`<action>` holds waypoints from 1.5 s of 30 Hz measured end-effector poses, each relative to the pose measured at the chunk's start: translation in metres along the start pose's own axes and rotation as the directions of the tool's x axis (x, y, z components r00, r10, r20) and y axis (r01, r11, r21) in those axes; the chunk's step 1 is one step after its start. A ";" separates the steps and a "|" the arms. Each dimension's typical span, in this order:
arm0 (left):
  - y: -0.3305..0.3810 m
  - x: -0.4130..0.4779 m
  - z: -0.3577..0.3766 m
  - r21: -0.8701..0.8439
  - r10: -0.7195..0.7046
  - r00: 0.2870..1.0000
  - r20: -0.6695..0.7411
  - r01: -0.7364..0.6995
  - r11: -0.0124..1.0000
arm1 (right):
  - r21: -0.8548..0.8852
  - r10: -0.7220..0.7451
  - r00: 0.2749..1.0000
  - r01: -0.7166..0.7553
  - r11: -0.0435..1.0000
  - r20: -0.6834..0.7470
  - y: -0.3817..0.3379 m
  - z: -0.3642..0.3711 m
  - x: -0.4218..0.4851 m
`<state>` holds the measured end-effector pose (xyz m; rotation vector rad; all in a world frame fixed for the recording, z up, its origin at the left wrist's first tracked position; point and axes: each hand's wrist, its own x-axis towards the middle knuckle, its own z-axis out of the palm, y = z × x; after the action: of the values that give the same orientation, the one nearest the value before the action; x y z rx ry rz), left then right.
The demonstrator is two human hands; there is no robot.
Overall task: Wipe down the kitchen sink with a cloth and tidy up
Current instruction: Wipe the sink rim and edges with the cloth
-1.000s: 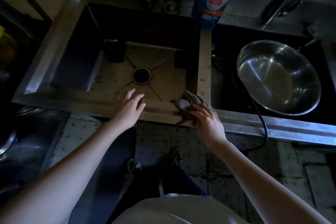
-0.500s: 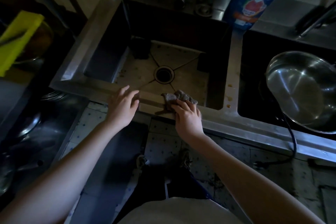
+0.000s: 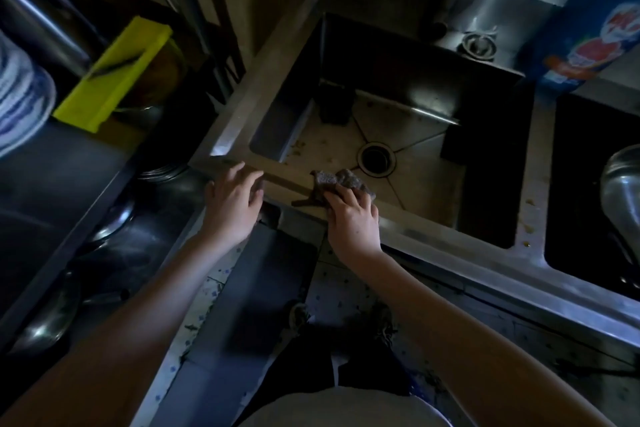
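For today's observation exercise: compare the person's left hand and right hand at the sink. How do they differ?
The right hand presses a crumpled cloth against the sink's front rim; the left hand holds nothing. The left hand's fingers are spread flat on the rim's corner; the right hand's curl over the cloth. Both are bare and rest on the same front rim.

Only one thing carries any print: the blue detergent bottle (image 3: 585, 42) standing at the back of the sink surround, between the two basins. Its label shows a white patch with red marks (perhaps characters, too blurred to read), a picture of red fruit, and an orange band with a pale strip below, both illegible. No other text, number or sign can be read.
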<state>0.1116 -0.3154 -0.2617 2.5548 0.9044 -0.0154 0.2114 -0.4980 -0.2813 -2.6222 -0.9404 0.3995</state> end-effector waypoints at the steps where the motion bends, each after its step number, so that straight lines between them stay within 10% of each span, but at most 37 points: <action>1: -0.006 0.003 -0.003 -0.004 -0.010 1.000 -0.007 0.010 1.000 | -0.007 -0.010 1.000 0.010 1.000 0.001 -0.009 0.003 0.006; 18: -0.044 0.026 -0.024 -0.065 -0.052 0.998 -0.036 0.050 0.997 | 0.046 -0.203 0.960 0.198 0.979 0.192 -0.088 0.026 0.082; 45: 0.121 -0.011 0.070 -0.005 0.156 0.970 0.184 -0.158 0.987 | 0.017 -0.003 0.999 0.002 1.000 0.050 0.148 -0.063 -0.064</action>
<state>0.1854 -0.4340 -0.2764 2.5757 0.6325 -0.2065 0.2695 -0.6604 -0.2727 -2.6069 -0.9512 0.4721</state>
